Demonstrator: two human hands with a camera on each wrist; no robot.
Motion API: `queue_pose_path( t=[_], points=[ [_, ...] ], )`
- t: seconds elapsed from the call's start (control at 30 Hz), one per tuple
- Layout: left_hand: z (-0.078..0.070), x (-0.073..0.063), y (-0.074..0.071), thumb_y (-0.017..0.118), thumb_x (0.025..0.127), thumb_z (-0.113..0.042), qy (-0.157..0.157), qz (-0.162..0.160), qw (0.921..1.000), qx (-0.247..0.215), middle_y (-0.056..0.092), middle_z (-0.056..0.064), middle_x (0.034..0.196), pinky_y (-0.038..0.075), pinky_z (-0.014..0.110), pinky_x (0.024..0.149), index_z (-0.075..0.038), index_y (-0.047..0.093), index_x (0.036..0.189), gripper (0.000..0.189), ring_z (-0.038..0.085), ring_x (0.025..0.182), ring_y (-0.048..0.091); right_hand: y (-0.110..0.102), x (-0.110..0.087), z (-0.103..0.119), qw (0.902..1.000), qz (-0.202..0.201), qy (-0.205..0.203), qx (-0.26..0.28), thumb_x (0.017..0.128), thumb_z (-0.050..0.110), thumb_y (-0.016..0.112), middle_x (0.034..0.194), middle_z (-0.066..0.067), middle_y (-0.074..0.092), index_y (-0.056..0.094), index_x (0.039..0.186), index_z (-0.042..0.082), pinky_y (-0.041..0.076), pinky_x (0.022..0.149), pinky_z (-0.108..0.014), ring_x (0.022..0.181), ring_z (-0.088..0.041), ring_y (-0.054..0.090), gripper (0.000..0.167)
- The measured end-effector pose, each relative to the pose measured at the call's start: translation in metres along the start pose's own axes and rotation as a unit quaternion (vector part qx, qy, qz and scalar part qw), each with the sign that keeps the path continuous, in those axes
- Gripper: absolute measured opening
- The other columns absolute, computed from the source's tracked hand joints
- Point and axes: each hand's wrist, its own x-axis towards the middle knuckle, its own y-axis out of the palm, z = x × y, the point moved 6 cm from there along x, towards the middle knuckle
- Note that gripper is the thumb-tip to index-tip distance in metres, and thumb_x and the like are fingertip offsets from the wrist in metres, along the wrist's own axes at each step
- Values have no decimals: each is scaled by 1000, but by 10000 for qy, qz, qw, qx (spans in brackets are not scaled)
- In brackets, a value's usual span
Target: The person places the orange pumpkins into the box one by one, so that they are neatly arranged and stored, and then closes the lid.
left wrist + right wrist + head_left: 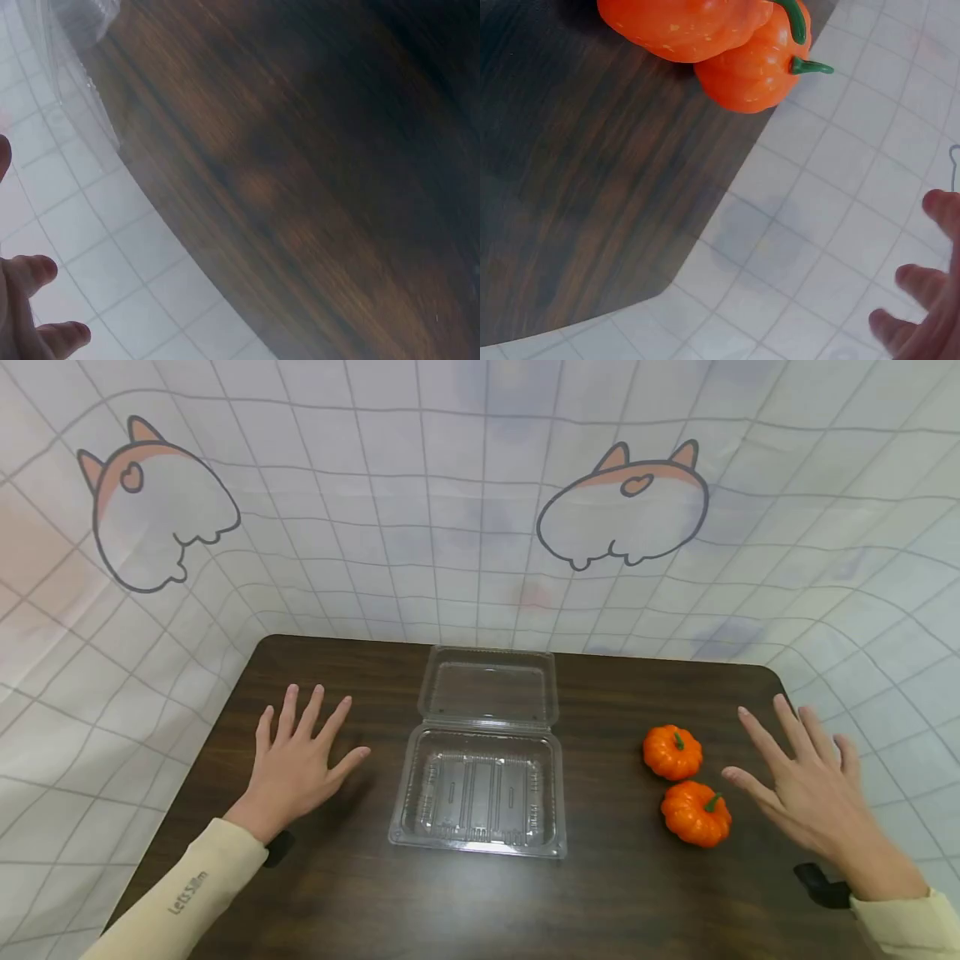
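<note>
A clear plastic clamshell container (480, 852) lies on the table with its lid (487, 689) folded back toward the wall. To its left my left hand (296, 768) hovers with fingers spread and holds nothing. Two small orange pumpkins with green stems sit on the right: a far pumpkin (672, 752) and a near pumpkin (695, 815). Just right of them is my right hand (813, 785), fingers spread, apart from both. In the right wrist view the near pumpkin (682, 26) partly covers the far pumpkin (746, 79). Part of the container (90, 19) shows at the left wrist view's corner.
The dark wood table (322, 893) has rounded far corners. A white gridded curtain (480, 527) with cartoon animal drawings encloses its back and sides. Dark straps are on both wrists, one a black wrist strap (821, 887).
</note>
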Motion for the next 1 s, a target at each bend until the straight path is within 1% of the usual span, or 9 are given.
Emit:
queue_pose_path(
  t=[0.13, 0.33, 0.4, 0.47, 0.53, 0.6, 0.7, 0.83, 1.0],
  points=[
    [-8, 1, 4, 49, 100, -67, 36, -32, 9996, -265, 16, 22, 173, 7, 73, 124, -20, 27, 165, 82, 48, 161, 3, -3, -2, 3, 9974, -509, -306, 419, 99, 48, 65, 174, -19, 12, 22, 166, 24, 23, 105, -81, 157, -51, 18, 83],
    [-16, 1, 14, 58, 100, -57, 160, -372, 9973, -619, 39, 25, 162, 23, 70, 116, -14, 38, 159, 75, 48, 153, 29, -1, -13, 1, 9849, -1014, -472, 1322, 94, 37, 75, 168, -25, 28, 30, 164, 17, 26, 111, -80, 141, -61, 34, 86],
    [-19, 0, 17, 59, 102, -51, 211, -496, 9954, -796, 47, 25, 154, 28, 69, 111, -11, 42, 155, 69, 47, 146, 40, 1, -17, -1, 9829, -1134, -349, 1410, 91, 34, 79, 163, -26, 35, 31, 163, 14, 40, 108, -65, 130, -55, 47, 88],
    [-21, 0, 21, 58, 104, -44, 255, -553, 9927, -1043, 53, 25, 148, 31, 69, 109, -9, 45, 153, 62, 46, 139, 48, 3, -21, -2, 9804, -1261, -250, 1490, 88, 30, 83, 153, -28, 45, 33, 161, 11, 49, 100, -41, 115, -45, 56, 90],
    [-24, 0, 25, 56, 106, -38, 291, -526, 9888, -1367, 56, 25, 145, 34, 69, 108, -6, 47, 151, 55, 46, 133, 52, 5, -26, -4, 9759, -1388, -136, 1679, 85, 24, 86, 142, -29, 52, 35, 160, 9, 48, 85, -17, 104, -18, 63, 92],
    [-25, -1, 30, 53, 108, -35, 274, -362, 9827, -1795, 56, 24, 145, 38, 69, 109, -5, 46, 151, 52, 45, 133, 53, 10, -30, -4, 9691, -1412, -40, 2025, 85, 17, 86, 141, -24, 54, 35, 160, 8, 41, 77, -1, 102, 6, 59, 91],
    [-27, -3, 37, 51, 109, -36, 217, -109, 9693, -2446, 56, 22, 145, 45, 66, 108, -5, 44, 151, 53, 42, 133, 55, 19, -36, -6, 9552, -1352, 174, 2628, 85, 8, 84, 152, 5, 49, 34, 161, 12, 41, 82, 6, 110, 28, 44, 91],
    [-28, -3, 45, 48, 110, -38, 69, 101, 9508, -3096, 60, 18, 141, 52, 59, 103, -5, 43, 150, 52, 36, 128, 60, 31, -43, -7, 9420, -1278, 450, 3070, 86, 1, 81, 146, 37, 38, 32, 162, 16, 44, 83, 4, 108, 25, 51, 91],
    [-27, -4, 60, 45, 111, -37, -286, 521, 9225, -3813, 64, 17, 132, 59, 48, 94, -7, 42, 150, 49, 31, 115, 67, 47, -49, -6, 9223, -1120, 645, 3643, 89, -6, 75, 143, 34, 43, 32, 161, 16, 49, 83, 0, 114, 20, 55, 86]
  ],
)
